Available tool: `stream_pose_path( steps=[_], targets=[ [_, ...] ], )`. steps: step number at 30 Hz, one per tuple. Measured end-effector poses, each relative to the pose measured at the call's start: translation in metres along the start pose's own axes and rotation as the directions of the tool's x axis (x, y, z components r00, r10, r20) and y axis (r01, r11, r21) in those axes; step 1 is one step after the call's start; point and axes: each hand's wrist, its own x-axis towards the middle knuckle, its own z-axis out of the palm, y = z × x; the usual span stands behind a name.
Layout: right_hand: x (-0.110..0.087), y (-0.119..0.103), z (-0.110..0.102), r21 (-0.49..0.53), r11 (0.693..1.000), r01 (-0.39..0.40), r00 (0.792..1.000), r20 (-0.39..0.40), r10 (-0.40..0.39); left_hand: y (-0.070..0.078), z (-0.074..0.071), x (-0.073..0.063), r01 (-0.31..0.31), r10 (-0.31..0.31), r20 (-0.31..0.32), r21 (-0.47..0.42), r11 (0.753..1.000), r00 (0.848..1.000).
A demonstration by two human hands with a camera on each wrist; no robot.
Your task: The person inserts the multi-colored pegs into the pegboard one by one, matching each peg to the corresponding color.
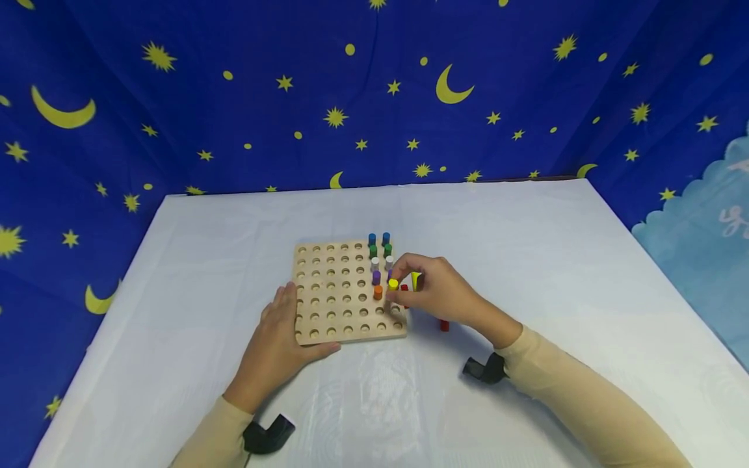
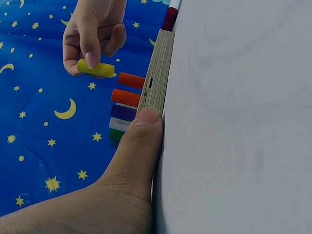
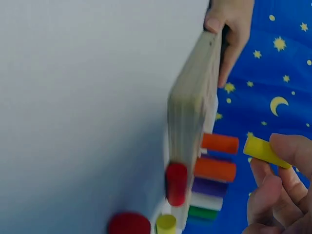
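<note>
A wooden pegboard (image 1: 330, 312) with rows of round holes lies flat on the table. In its two right-hand columns stand blue (image 1: 372, 240), green (image 1: 373, 251), white (image 1: 375, 264), purple (image 1: 376, 278) and orange pegs (image 1: 378, 292). My right hand (image 1: 441, 289) pinches a yellow peg (image 3: 263, 150) between thumb and forefinger, above the board's right side. The left wrist view shows this yellow peg (image 2: 96, 68) apart from the orange pegs (image 2: 127, 96). Along the board's left side rest the fingers of my left hand (image 1: 275, 348), with its thumb (image 2: 146, 119) against the near edge.
Loose red pegs (image 1: 445, 325) lie right of the board, one close by its edge. Another yellow peg (image 3: 166, 224) is beside them, partly behind my right hand in the head view. A white cloth covers the table (image 1: 234, 227); a blue star-patterned curtain (image 1: 374, 97) hangs behind.
</note>
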Motion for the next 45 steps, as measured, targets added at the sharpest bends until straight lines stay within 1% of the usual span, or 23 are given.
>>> stream_pose_path(
  steps=[4,9,16,22,25,31,35,38,42,45],
  targets=[
    [0.0,0.0,0.009,-0.035,0.999,0.034,0.999,0.044,-0.032,0.0,0.0,0.0,-0.005,0.005,-0.002,-0.002,1.0,1.0],
    [0.0,0.001,0.017,-0.109,0.993,0.044,0.996,0.084,-0.035,0.0,0.0,0.001,-0.007,0.007,-0.001,-0.004,1.0,1.0],
    [0.001,0.001,0.021,-0.194,0.98,0.049,0.996,0.085,-0.033,0.0,0.001,0.002,-0.012,0.012,0.0,-0.004,1.0,1.0],
    [0.002,0.0,0.024,-0.227,0.972,0.067,0.993,0.111,-0.043,0.001,0.0,0.001,-0.011,0.011,0.003,-0.004,1.0,1.0],
    [0.002,0.0,0.024,-0.244,0.968,0.065,0.993,0.11,-0.039,0.002,0.001,0.001,-0.008,0.008,0.004,-0.004,1.0,1.0],
    [0.001,0.0,0.022,-0.22,0.975,0.04,0.994,0.113,-0.015,0.002,0.001,0.0,-0.008,0.008,0.005,-0.001,1.0,1.0],
    [-0.001,0.002,0.019,-0.178,0.982,0.058,0.995,0.094,-0.041,0.002,0.002,0.0,-0.005,0.005,0.001,0.003,1.0,1.0],
    [-0.003,0.003,0.015,-0.149,0.985,0.08,0.995,0.065,-0.071,0.001,0.002,-0.001,-0.004,0.004,-0.003,0.005,1.0,1.0],
    [-0.005,0.004,0.007,-0.145,0.985,0.093,0.996,-0.006,-0.094,0.001,0.002,0.0,-0.003,0.003,-0.004,0.004,1.0,1.0],
    [-0.005,0.007,-0.002,-0.14,0.989,0.057,0.995,-0.068,-0.067,0.001,0.001,0.0,-0.004,0.004,-0.005,0.005,1.0,1.0]
  ],
)
